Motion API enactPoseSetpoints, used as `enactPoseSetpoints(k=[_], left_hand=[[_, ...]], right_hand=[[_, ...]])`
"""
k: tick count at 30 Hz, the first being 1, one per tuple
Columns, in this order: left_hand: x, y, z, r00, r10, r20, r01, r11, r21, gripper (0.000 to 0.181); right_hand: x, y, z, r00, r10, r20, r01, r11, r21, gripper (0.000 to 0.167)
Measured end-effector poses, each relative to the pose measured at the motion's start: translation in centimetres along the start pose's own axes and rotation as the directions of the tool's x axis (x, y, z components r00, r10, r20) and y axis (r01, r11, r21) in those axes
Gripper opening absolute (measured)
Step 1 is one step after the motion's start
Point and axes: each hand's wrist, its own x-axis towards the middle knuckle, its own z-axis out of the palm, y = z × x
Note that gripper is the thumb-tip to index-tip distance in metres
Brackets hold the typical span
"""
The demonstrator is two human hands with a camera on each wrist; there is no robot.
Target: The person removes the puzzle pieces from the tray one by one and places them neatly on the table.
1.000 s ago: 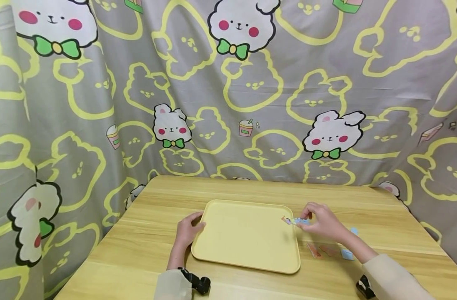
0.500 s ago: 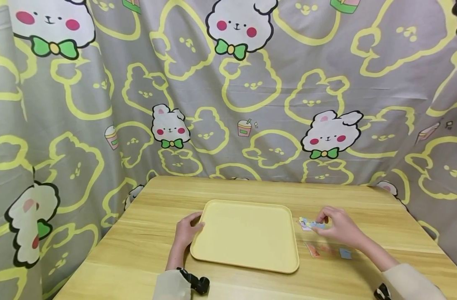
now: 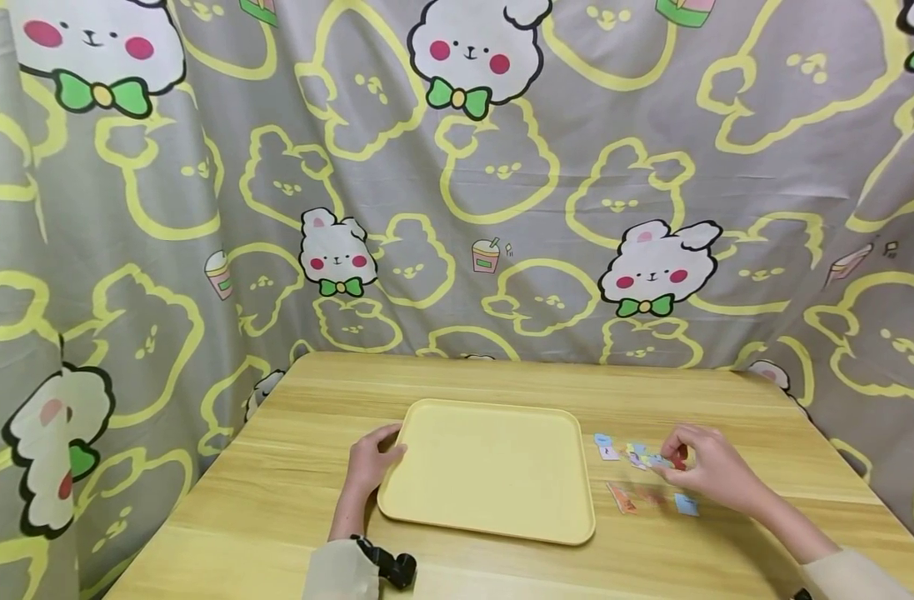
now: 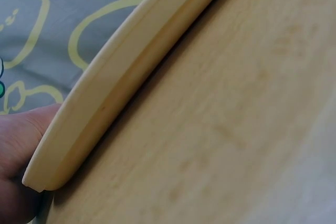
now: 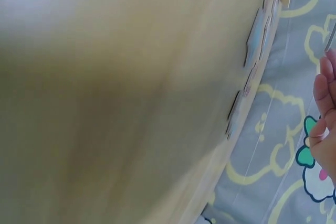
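My left hand [image 3: 372, 460] grips the left rim of a yellow rectangular tray [image 3: 494, 471], which lies flat on the wooden table. In the left wrist view part of that hand [image 4: 21, 156] shows at the corner of the tray's edge [image 4: 105, 87]. To the right of the tray, my right hand [image 3: 704, 462] pinches a thin, brightly printed puzzle piece [image 3: 657, 460] above the table. The right wrist view shows its curled fingers [image 5: 324, 85] with a thin edge of the piece [image 5: 331, 38] at the fingertips. Several flat puzzle pieces lie nearby, one orange [image 3: 621, 498], another blue [image 3: 686, 505].
A light-blue piece [image 3: 602, 439] and a pale one [image 3: 609, 454] lie just off the tray's right edge. The wooden table [image 3: 292, 500] reaches back to a grey curtain [image 3: 412, 183] with yellow outlines and white cartoon rabbits.
My right hand has drawn back rightward from over the tray's right edge, the puzzle piece still pinched. Pieces beside the tray have come into view. My left hand stays on the rim.
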Motion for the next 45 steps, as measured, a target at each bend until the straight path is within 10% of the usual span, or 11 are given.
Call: enactPoseSetpoints(k=[45], left_hand=[[-0.1, 0.3, -0.1, 0.999, -0.030, 0.027, 0.030, 0.999, 0.014, 0.038]], right_hand=[[-7.4, 3.8, -5.6, 0.997, 0.063, -0.048, -0.069, 0.988, -0.139, 0.045]])
